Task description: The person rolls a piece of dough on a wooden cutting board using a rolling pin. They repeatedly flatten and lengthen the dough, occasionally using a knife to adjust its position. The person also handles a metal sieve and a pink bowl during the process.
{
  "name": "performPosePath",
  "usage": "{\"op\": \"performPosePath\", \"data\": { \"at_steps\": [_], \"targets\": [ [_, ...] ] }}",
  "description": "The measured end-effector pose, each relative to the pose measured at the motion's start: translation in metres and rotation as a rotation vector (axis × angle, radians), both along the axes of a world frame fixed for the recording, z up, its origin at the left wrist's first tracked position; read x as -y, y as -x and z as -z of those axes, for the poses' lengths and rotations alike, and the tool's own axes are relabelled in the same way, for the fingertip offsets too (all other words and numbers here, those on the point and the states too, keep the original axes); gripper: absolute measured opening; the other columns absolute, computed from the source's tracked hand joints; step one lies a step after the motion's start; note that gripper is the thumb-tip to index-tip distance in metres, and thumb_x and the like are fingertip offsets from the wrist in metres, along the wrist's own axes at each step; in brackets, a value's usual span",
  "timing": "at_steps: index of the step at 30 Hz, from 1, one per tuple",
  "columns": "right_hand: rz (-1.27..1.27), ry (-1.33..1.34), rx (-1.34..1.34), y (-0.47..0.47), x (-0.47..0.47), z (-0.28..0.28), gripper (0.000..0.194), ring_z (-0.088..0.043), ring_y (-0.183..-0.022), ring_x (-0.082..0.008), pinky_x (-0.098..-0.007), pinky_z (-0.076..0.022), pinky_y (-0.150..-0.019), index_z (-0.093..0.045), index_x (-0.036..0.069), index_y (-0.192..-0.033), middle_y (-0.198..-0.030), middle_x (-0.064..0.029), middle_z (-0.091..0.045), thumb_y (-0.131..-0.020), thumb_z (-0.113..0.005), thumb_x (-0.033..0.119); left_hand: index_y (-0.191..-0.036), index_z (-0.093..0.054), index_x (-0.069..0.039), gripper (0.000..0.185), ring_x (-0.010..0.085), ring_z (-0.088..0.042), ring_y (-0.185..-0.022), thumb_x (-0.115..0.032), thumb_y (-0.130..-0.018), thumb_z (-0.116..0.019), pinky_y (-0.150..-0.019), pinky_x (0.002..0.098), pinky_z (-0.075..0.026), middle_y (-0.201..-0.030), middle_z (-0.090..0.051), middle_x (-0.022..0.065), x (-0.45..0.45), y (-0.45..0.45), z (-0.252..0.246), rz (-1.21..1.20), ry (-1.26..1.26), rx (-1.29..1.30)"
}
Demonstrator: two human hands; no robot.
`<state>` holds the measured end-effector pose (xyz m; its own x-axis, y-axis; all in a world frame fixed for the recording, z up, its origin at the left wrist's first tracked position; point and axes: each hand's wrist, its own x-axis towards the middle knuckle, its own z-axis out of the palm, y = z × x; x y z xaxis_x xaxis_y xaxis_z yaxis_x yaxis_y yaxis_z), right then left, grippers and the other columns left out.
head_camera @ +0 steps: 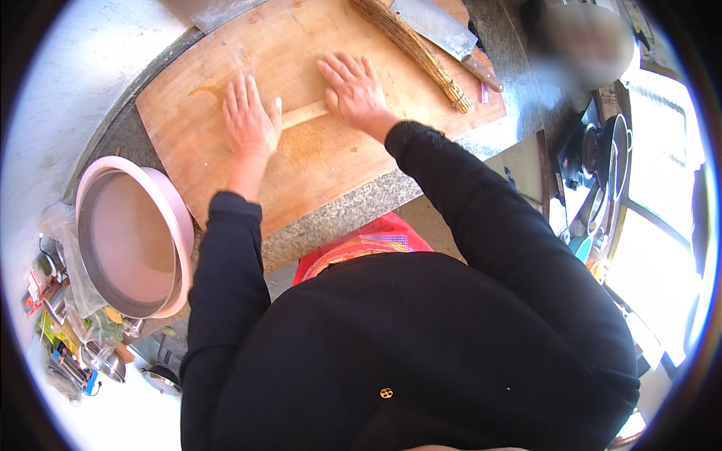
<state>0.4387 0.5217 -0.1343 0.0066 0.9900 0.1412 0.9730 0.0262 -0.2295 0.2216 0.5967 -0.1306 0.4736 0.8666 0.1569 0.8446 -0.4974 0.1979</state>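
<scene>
On a large wooden board [242, 186] lies a pale narrow roll [304, 114], running between my two hands; whether it is dough or a thin rolling pin I cannot tell. My left hand [248, 118] is flat at its left end, fingers pointing away from me and thumb apart. Palm down at the right end is my right hand [354, 93], its fingers stretched and partly spread. Neither hand is curled around anything; both palms hide the roll's ends. A tied straw brush [414, 51] lies across the board's right side, beside a cleaver [437, 28] with a wooden handle.
Left of the board stands a pink basin [183, 197] with a round dark-rimmed piece [87, 253] over its opening. The stone counter [338, 214] ends close to my body, above a red bag [389, 231]. Another person [586, 45] is at the upper right, near pans [617, 152].
</scene>
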Motion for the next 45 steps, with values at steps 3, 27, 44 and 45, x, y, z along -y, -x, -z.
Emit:
{"op": "performPosePath", "data": {
  "at_steps": [3,27,44,45],
  "targets": [
    [-0.072,0.105,-0.059,0.009,0.051,-0.001,0.052,-0.034,-0.145,-0.0305,-0.0552,-0.0218,-0.119,-0.047,0.012,-0.145,-0.154,-0.0070,-0.042,-0.098,-0.047,0.034,-0.151,-0.036,-0.001,0.071,0.0334,-0.023,-0.150,-0.050,-0.100,-0.041,-0.123,0.0475,-0.017,-0.160,-0.031,0.0158,0.059,0.025,0.003,0.061,0.052,-0.210],
    [0.006,0.125,0.046,0.005,-0.018,0.000,0.058,-0.030,-0.147,-0.0257,-0.0501,-0.0216,-0.121,-0.044,0.010,-0.148,-0.158,-0.0079,-0.037,-0.101,-0.033,0.042,-0.152,-0.034,-0.001,0.074,0.0356,-0.022,-0.150,-0.050,-0.098,-0.046,-0.122,0.0474,-0.019,-0.160,-0.029,0.0167,-0.007,0.017,0.007,0.053,0.042,-0.119],
    [-0.424,-0.115,-0.336,0.006,0.055,-0.017,0.019,-0.050,-0.128,-0.0351,-0.0499,-0.0439,-0.103,-0.067,0.003,-0.091,-0.130,-0.0129,-0.059,-0.073,-0.065,0.010,-0.094,-0.059,0.000,0.020,0.0407,-0.056,-0.105,-0.014,-0.080,-0.062,-0.096,0.0494,-0.045,-0.112,-0.061,0.0197,0.068,0.052,0.002,0.119,0.050,0.216],
    [-0.370,-0.106,-0.341,0.009,0.056,-0.014,0.020,-0.050,-0.128,-0.0354,-0.0501,-0.0435,-0.103,-0.066,0.003,-0.092,-0.132,-0.0138,-0.058,-0.073,-0.065,0.009,-0.092,-0.058,0.000,0.020,0.0403,-0.056,-0.104,-0.013,-0.078,-0.062,-0.095,0.0487,-0.045,-0.110,-0.061,0.0195,0.068,0.052,0.005,0.129,0.086,0.160]
  ]
}}
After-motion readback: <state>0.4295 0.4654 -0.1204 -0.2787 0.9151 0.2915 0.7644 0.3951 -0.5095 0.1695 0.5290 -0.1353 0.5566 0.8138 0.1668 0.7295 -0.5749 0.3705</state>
